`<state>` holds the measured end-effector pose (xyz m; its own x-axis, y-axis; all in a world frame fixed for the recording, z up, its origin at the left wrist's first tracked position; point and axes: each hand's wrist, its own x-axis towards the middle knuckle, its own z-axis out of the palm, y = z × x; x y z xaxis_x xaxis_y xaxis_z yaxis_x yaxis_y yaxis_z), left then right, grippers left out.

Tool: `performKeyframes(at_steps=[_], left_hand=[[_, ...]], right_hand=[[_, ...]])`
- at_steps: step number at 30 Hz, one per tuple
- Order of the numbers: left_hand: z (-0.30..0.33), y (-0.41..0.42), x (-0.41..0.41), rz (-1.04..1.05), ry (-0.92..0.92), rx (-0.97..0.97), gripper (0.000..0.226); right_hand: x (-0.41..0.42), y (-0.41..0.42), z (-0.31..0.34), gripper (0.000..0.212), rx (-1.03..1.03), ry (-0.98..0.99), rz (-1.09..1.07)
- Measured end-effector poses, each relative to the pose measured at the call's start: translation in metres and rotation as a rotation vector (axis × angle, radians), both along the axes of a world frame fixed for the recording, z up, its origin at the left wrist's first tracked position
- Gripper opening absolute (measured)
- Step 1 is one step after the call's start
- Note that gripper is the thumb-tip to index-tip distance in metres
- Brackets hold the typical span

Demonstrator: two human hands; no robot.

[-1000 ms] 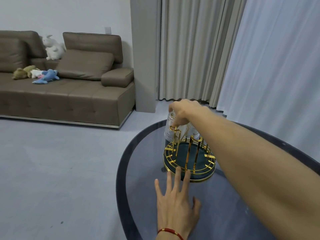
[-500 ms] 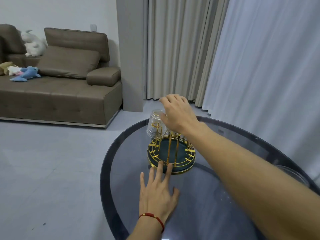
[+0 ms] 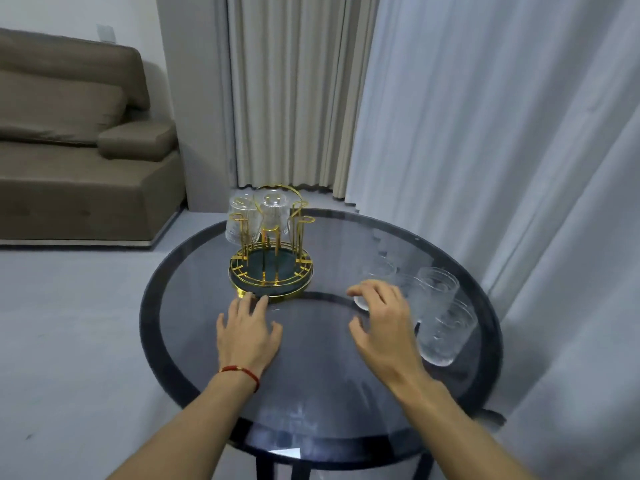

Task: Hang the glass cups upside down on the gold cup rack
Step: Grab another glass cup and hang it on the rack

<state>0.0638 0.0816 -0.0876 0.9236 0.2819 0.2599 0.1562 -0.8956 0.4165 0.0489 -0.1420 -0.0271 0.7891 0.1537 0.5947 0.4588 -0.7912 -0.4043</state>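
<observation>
The gold cup rack (image 3: 271,271) with a dark green base stands at the far middle of the round glass table (image 3: 311,375). Two glass cups hang upside down on its back pegs, one at the left (image 3: 240,218) and one beside it (image 3: 275,209). Several upright ribbed glass cups (image 3: 440,317) stand at the table's right side. My left hand (image 3: 247,332) lies flat on the table, fingertips touching the rack's front rim. My right hand (image 3: 384,323) hovers with spread fingers just left of the upright cups, holding nothing.
A brown sofa (image 3: 79,150) stands at the left across a grey floor. Beige and white curtains (image 3: 450,133) hang behind and to the right of the table. The table's right edge lies close to the curtain.
My right hand has let go of the cup on the rack's back-left peg and moved back and right toward the upright cups. The view swung right. My left hand stays at the rack.
</observation>
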Motion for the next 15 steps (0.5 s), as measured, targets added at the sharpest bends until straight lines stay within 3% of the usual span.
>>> performKeyframes(at_steps=[5, 7, 10, 12, 15], left_hand=[[0.030, -0.048, -0.022, -0.197, -0.226, -0.242, 0.056], [0.038, -0.065, -0.030, -0.242, -0.264, -0.334, 0.055], [0.046, -0.081, -0.037, -0.258, -0.264, -0.434, 0.054], [0.048, -0.088, -0.041, -0.258, -0.248, -0.478, 0.052], [0.051, -0.093, -0.044, -0.262, -0.209, -0.538, 0.049]], right_hand=[[-0.004, -0.053, -0.009, 0.052, 0.221, -0.042, -0.356], [0.000, -0.067, -0.012, 0.079, 0.373, 0.091, -0.460], [0.001, -0.081, -0.029, 0.115, 0.568, 0.315, -0.438], [0.005, -0.089, -0.041, 0.119, 0.613, 0.381, -0.424], [0.013, -0.100, -0.052, 0.099, 0.668, 0.411, -0.446]])
